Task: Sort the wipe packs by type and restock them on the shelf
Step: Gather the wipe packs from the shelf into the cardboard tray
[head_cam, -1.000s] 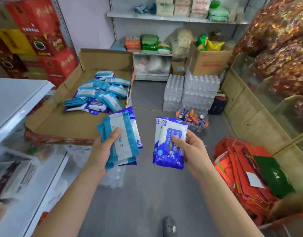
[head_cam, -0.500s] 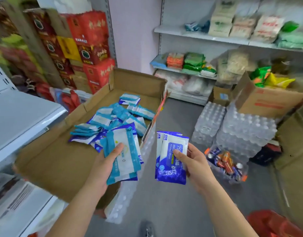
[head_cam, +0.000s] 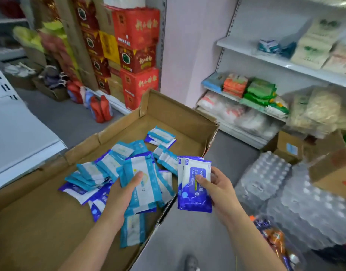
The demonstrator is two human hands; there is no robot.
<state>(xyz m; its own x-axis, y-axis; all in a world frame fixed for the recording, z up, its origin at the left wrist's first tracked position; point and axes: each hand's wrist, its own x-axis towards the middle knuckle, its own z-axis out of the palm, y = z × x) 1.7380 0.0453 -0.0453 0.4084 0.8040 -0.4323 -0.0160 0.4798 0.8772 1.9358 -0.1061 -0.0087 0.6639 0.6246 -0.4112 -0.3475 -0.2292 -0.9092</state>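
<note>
Two small stacks of wipe packs are kept separate by type. The teal packs are gripped in the left hand over the box. The dark blue packs are gripped in the right hand, just beside the box's near corner, with the thumb on the front. The hands are apart, each clamped on its own stack. I judge that the sorting step is in hand and not finished, because many loose packs of both colours lie mixed in the open cardboard box. The next move probably calls for picking another pack without mixing the stacks, or for carrying them to the shelf at the right. On the front dark blue pack one can read "75" and "Alcohol Wipes". The print on the teal packs is too blurred to read. The red cartons behind carry gold characters that I cannot read.
</note>
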